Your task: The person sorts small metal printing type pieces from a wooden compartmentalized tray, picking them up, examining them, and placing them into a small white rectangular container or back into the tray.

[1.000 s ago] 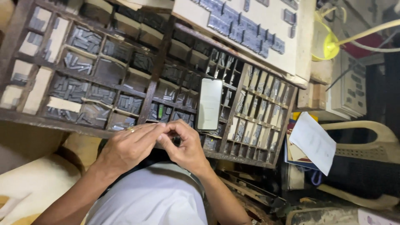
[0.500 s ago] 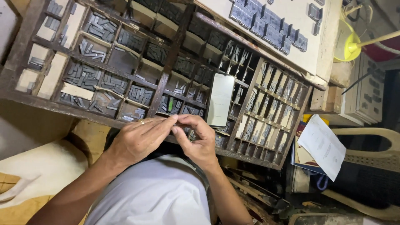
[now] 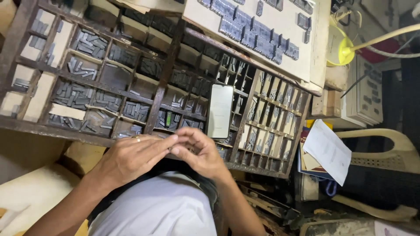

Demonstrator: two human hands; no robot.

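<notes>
My left hand (image 3: 131, 159), with a ring on one finger, and my right hand (image 3: 202, 153) meet fingertip to fingertip just above the front rail of a wooden type case (image 3: 52, 130). Between the fingertips is a small dark piece (image 3: 169, 149), mostly hidden by the fingers of both hands. The case's many compartments hold grey metal type (image 3: 74, 94). A phone (image 3: 219, 111) with a lit pale screen lies on the case just beyond my right hand. My white shirt (image 3: 157, 209) fills the bottom middle.
A pale board with rows of set metal blocks (image 3: 256, 32) rests on the far edge of the case. To the right are a yellow lamp (image 3: 339, 48), a sheet of paper (image 3: 328, 150) on books, and a beige plastic chair (image 3: 385, 140). Clutter lies on the floor below.
The view has shifted, so the case sits lower and more to the right in frame. My hands stay joined at the case's front rail, with the fingers shifting a little.
</notes>
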